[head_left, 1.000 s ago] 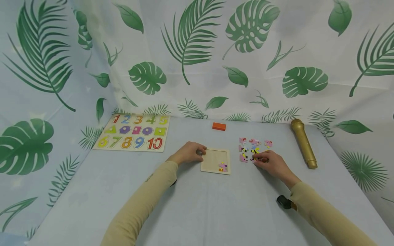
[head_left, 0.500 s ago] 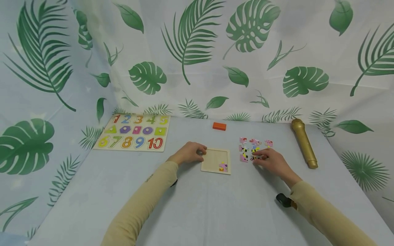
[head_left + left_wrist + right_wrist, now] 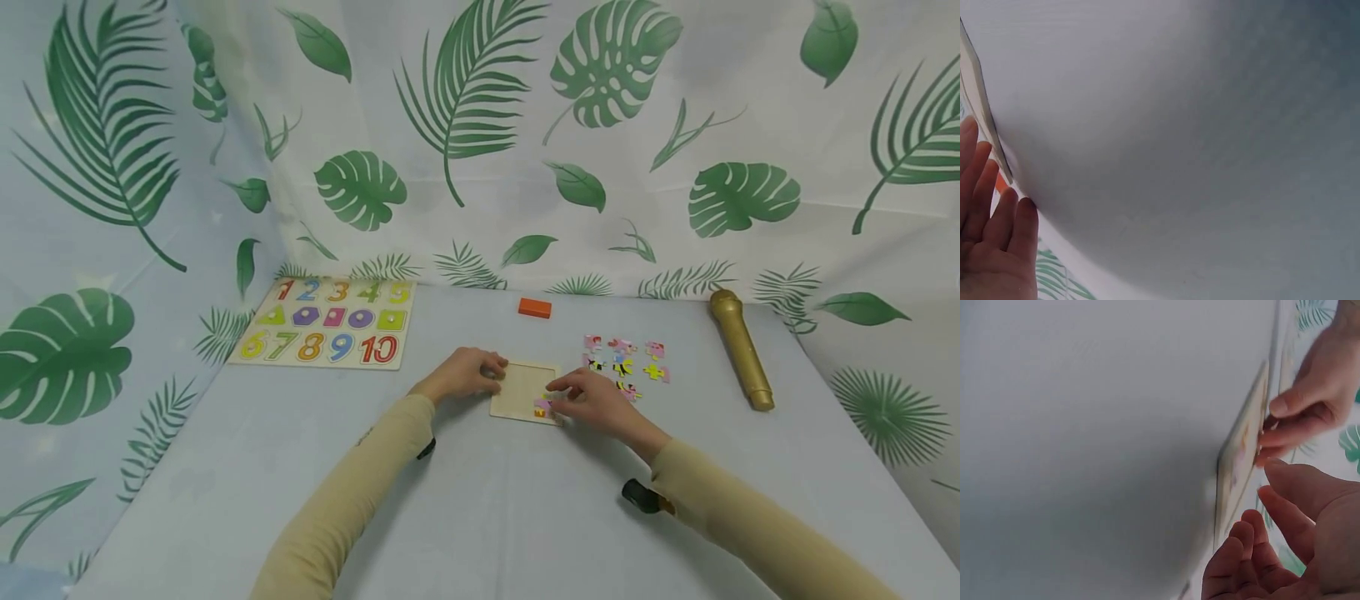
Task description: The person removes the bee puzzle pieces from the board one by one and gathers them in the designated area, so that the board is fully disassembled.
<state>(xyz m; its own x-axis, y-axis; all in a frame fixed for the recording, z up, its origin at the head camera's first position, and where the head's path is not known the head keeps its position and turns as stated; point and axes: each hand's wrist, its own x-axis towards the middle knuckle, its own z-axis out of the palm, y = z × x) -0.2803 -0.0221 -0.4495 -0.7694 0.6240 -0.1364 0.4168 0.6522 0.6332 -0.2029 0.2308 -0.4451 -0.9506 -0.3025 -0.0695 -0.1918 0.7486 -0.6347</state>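
Observation:
A small square wooden puzzle tray [image 3: 517,392] lies on the table, with a pink jigsaw piece [image 3: 542,405] in its near right corner. My left hand [image 3: 461,372] holds the tray's left edge between thumb and fingers; the right wrist view also shows this hand [image 3: 1319,394] at the tray. Over the tray's right side is my right hand [image 3: 600,406], thumb and index finger apart beside the pink piece. In the right wrist view no piece shows between those fingertips. Several loose jigsaw pieces [image 3: 622,365] lie to the right, some partly covered by my right hand.
A number and shape board [image 3: 318,325] rests at the back left. Behind the tray lies an orange block [image 3: 535,308]. A gold microphone-shaped object [image 3: 741,350] lies at the right. Leaf-printed cloth [image 3: 480,208] hangs behind the table.
My right hand has moved left from the loose pieces to the tray, uncovering the yellow piece on the right. My left hand stays at the tray's left edge.

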